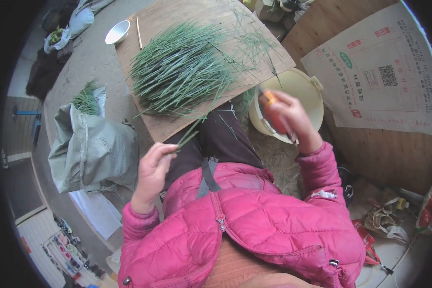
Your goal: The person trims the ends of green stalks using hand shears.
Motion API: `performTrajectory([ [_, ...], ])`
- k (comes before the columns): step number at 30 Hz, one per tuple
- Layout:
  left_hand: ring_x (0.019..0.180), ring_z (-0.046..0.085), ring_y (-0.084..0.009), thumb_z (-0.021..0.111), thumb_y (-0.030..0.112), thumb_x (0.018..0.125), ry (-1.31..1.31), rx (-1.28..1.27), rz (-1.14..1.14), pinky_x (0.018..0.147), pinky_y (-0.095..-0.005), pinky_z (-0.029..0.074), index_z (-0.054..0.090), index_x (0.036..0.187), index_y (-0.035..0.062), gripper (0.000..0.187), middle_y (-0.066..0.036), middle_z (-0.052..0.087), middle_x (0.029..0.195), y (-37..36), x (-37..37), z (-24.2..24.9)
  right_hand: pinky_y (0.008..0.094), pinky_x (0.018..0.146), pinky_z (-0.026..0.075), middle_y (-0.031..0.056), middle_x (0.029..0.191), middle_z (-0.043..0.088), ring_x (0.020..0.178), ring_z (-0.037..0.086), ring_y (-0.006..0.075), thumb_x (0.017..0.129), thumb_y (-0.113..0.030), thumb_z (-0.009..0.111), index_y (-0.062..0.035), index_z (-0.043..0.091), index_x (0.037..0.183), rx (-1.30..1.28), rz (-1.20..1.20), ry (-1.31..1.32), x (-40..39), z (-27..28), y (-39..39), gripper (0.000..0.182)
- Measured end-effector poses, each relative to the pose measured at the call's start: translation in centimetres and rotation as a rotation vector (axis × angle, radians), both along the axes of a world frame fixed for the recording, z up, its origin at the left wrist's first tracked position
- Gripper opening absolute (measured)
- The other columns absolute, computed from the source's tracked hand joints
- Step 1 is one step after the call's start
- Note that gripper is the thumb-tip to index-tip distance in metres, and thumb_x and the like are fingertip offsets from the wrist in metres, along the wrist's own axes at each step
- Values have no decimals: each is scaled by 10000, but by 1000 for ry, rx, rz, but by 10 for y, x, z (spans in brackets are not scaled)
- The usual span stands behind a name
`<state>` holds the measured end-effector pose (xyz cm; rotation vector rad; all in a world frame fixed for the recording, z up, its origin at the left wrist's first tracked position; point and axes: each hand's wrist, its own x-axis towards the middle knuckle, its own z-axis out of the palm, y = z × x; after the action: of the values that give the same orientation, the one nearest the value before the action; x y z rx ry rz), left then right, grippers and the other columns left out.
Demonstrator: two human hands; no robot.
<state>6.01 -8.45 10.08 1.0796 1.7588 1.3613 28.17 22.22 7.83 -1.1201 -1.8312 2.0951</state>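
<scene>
My left hand (153, 170) pinches the lower end of a few thin green stems (189, 136) above my lap. My right hand (296, 117) is closed around pruning shears (276, 117) with red-orange handles, partly blurred and covered by the fingers. They are over the near side of a cream bucket (313, 109). A large heap of long green stems (177, 67) covers much of the wooden board (157, 126) in front of me. Loose cut bits (257, 45) are scattered on the board's right part, and a few stems lie across my dark trousers (221, 137).
A white bowl (118, 32) and a thin stick (139, 32) are at the board's far left corner. To the left stands a grey-green woven sack (93, 149) with more stems (85, 100) behind it. A printed sheet (377, 72) covers a wooden panel on the right.
</scene>
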Motion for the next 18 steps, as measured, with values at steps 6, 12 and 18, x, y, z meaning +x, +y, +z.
performTrajectory([
  [6,472,300,-54,541,28,913,-537,58,134,490,-181,274,459,1197,21,296,-42,435,782,-4,-2,-6,261,549,542,87,1004,626,791,667,188,839,-469,628,-109,592,1162,161,-149,-172,2,-17,65,485],
  [12,413,210,-48,510,201,992,-733,94,84,370,-186,175,551,983,37,169,32,272,533,32,21,-19,258,515,537,100,963,636,788,677,194,865,-365,609,-104,618,1156,18,-204,-100,0,-36,69,391],
  [18,509,451,-157,498,200,993,-803,67,52,498,-236,391,571,934,39,186,-41,466,655,69,39,-30,244,557,563,96,965,616,762,675,187,856,-398,633,-92,572,1130,-111,-344,75,-4,-43,65,416],
])
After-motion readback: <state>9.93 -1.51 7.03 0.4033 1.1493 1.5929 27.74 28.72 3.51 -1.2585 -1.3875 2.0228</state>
